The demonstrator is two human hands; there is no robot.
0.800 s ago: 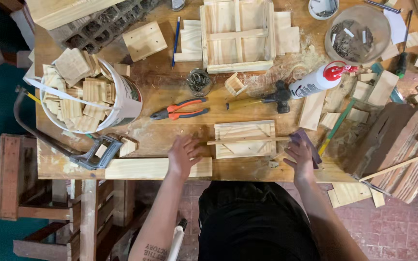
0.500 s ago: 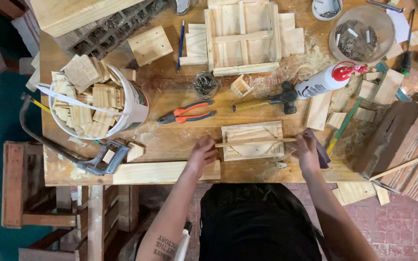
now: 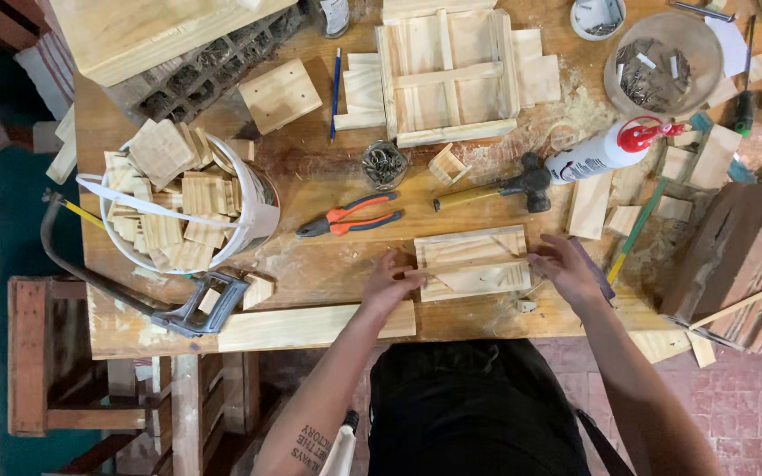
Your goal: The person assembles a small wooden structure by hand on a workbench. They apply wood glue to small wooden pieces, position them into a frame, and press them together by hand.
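1. Small wooden frame lies flat near the worktop front edge, middle. My left hand has fingers spread on its left end; my right hand has fingers spread on its right end. Neither pinches anything.
2. Risk: uneven pressure could skew the diagonal slat, as I judge it.
3. Risk: the loose wood chip just near the frame could get knocked off the edge.
4. Hammer and pliers lie just beyond; a wide elbow could nudge them.
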